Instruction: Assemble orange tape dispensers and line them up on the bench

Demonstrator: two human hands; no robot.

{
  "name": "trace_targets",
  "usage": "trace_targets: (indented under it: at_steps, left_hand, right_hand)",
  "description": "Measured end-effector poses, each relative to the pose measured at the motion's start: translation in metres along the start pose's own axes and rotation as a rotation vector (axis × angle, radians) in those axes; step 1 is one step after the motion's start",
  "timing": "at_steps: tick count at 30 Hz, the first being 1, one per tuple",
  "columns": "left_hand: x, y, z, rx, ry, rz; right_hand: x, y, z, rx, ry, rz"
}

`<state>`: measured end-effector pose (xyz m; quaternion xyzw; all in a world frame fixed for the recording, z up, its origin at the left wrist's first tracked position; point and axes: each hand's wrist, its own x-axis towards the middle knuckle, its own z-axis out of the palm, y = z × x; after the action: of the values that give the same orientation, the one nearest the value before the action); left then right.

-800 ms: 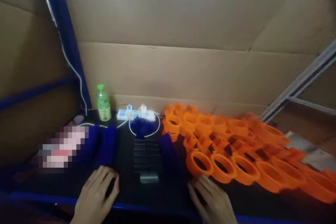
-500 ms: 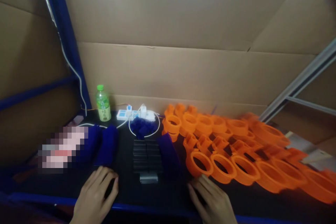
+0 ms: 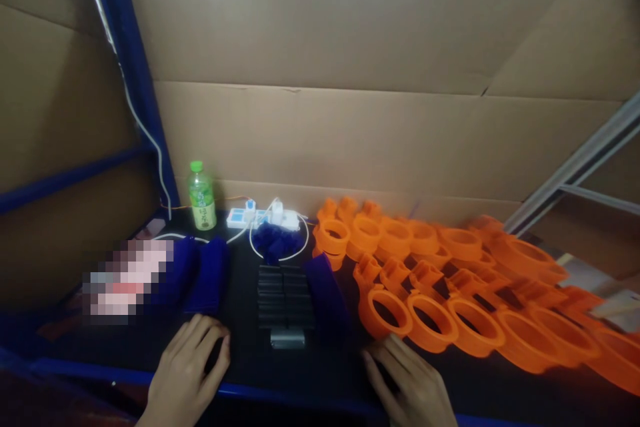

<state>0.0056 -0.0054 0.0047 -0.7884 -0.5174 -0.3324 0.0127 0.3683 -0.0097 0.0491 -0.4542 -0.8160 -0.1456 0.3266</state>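
Along the back of a black tabletop (image 3: 320,373), against a tall brown cardboard wall (image 3: 320,133), stand a clear plastic bottle with a green cap and label (image 3: 203,200) and a white power strip with pale blue sockets (image 3: 290,219). In front of the strip, a thin white cable loops around a crumpled dark blue heap (image 3: 277,243). Toward the left lie long dark blue pieces (image 3: 207,277), beside a patch blurred into pixels. Between the two hands, farther back, sits a stack of ribbed black strips (image 3: 285,300), with a small shiny greyish block (image 3: 287,338) at its near edge and a flat dark blue panel (image 3: 327,297) slanting along its right side.

Orange ring-shaped parts with bracket-like tops (image 3: 435,345) crowd the right side in rows; the front row stands between the right hand and those behind.

The left hand (image 3: 187,363) rests near the table's front edge, just short of the dark blue pieces, fingers curled, a modest gap parting thumb from forefinger. The right hand (image 3: 410,380) is similarly bent and loosely parted, its fingertips at the nearest orange ring; whether they touch it, I cannot tell.
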Motion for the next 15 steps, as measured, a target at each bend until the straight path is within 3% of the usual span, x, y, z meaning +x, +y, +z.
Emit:
trace_targets:
  at_steps: [15]
  left_hand:
    - [0.002,0.003,-0.003,0.022,-0.006,0.002]
  right_hand:
    - [0.010,-0.002,-0.007,-0.035,0.061,-0.068]
